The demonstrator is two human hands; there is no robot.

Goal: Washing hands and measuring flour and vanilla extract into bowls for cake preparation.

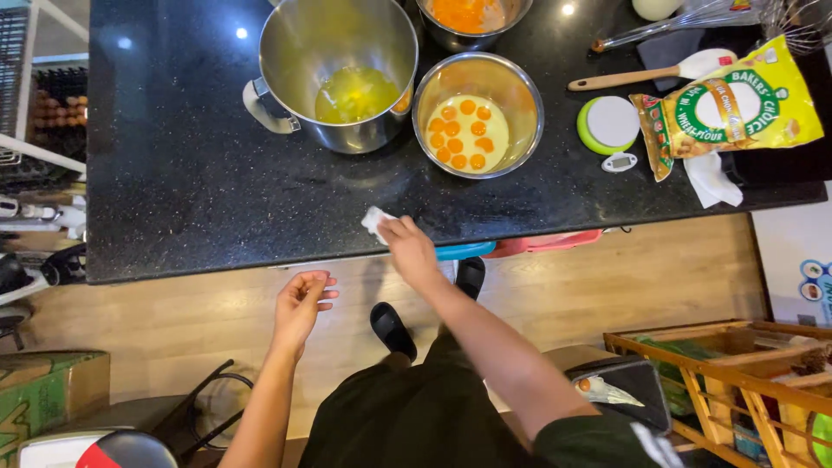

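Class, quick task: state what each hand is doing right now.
Left hand: open, fingers loosely curled, holding nothing, off the black stone counter.
Right hand: closed on a small white crumpled tissue, pressed on the counter.

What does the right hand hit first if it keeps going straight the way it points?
The right hand presses a white tissue on the black counter, pointing up and left. Next in that line is probably the big steel pot with the side handle, across bare counter. Depth is unclear, so it may pass below it.

Counter [217, 191] left half open; pot [334, 74], bowl [478, 113] block rear.
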